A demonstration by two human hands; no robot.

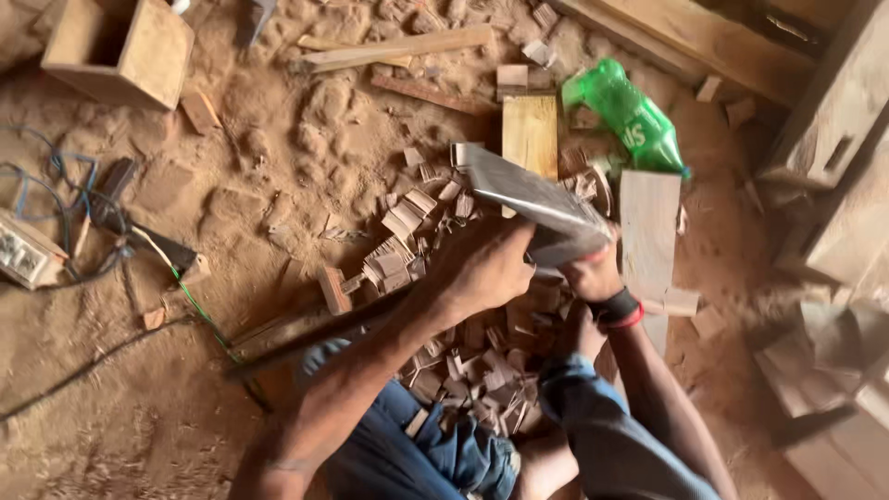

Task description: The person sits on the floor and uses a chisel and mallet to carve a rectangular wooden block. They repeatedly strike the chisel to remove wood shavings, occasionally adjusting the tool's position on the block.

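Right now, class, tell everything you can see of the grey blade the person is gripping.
The blade is broad, flat and grey, metal by its look, with a dull sheen and a squared far end. It slants from upper left down to the right, raised over a heap of small wood offcuts. The left hand and the right hand both close around its lower end, hiding any handle. Motion blur softens its edges.

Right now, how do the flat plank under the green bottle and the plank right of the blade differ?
The upper plank is yellower, shorter and lies fully in view; the right plank is paler, longer and partly hidden by the right hand. The green bottle lies beside the upper plank but touches the right plank's top end. Both lie flat on sawdust, grain running lengthwise.
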